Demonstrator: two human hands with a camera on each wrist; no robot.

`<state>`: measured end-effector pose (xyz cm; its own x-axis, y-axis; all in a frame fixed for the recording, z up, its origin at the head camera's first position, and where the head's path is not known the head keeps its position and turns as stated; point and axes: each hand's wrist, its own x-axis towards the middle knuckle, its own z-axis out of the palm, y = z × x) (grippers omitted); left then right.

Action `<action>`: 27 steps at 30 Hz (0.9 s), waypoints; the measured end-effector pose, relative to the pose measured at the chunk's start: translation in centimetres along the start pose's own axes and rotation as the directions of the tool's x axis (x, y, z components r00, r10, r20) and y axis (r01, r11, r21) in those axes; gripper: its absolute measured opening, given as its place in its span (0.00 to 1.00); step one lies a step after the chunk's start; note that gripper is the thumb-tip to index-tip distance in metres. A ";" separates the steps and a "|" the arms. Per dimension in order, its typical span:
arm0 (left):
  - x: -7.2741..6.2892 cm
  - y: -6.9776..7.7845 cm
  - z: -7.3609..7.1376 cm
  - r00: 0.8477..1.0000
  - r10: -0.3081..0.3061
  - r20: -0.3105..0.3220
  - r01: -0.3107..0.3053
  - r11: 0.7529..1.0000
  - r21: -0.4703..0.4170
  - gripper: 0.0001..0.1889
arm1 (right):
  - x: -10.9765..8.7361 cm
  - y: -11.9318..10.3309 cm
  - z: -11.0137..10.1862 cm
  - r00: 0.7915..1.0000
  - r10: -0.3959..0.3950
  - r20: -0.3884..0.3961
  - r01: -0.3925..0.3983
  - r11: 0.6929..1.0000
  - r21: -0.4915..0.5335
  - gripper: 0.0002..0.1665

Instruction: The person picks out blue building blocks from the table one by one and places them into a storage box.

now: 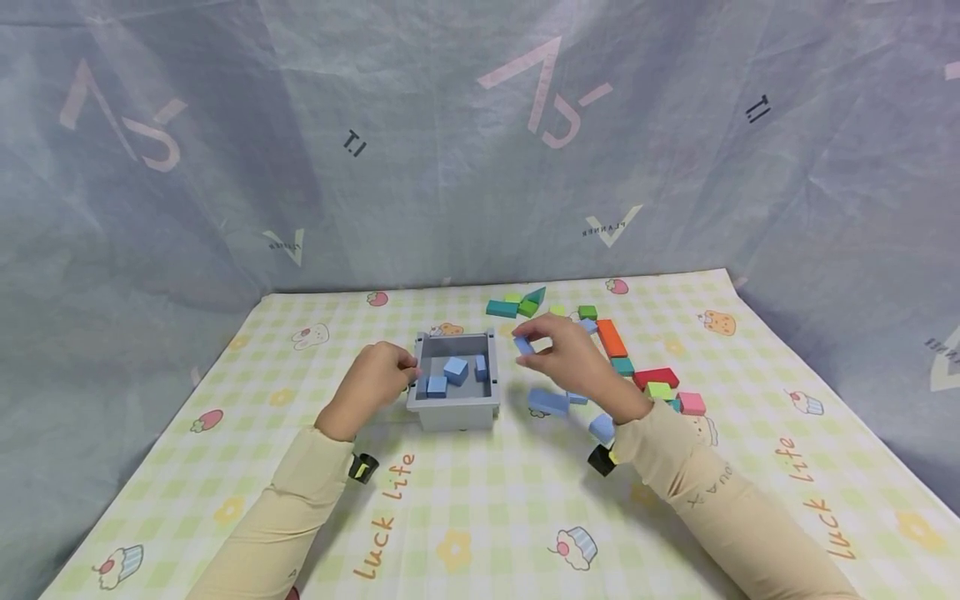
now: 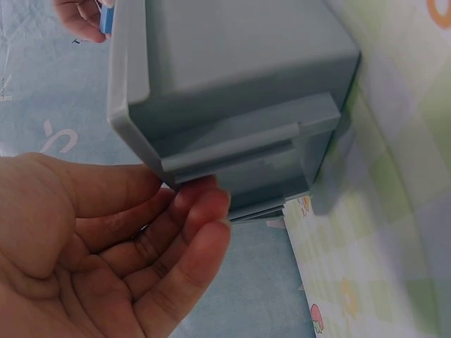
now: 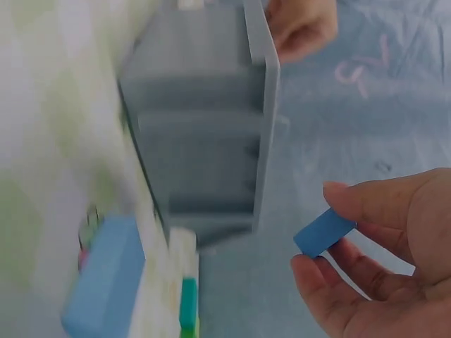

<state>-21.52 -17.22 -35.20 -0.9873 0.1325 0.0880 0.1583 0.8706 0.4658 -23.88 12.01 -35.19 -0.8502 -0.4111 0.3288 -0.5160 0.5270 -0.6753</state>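
Note:
A grey plastic bin [image 1: 457,417] stands on the table with several blue blocks [image 1: 455,370] inside. My left hand [image 1: 381,377] holds the bin's left rim, thumb at the edge and fingers curled below it, as the left wrist view shows. Between thumb and fingertips, my right hand [image 1: 564,354] pinches a small blue block [image 3: 324,232]. That block is up in the air, just right of the bin's right wall.
Right of the bin lie a long blue block [image 1: 548,402] and another blue block [image 1: 602,428]. Farther right are a red block [image 1: 656,378], an orange block [image 1: 611,338] and a pink block [image 1: 692,404]. Teal [image 1: 502,308] and green blocks lie behind. A grey curtain [image 1: 420,208] hangs beyond the table.

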 end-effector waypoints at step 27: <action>-0.2 0.1 -0.1 1.000 0.004 0.005 -0.004 1.000 -0.006 0.07 | -1.1 -0.9 5.0 0.984 -0.176 0.025 0.171 0.975 0.144 0.20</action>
<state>-21.27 -17.15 -35.11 -0.9867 0.1383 0.0849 0.1621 0.8672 0.4708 -22.01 8.30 -38.25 -0.7431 -0.5162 0.4258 -0.6330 0.3360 -0.6974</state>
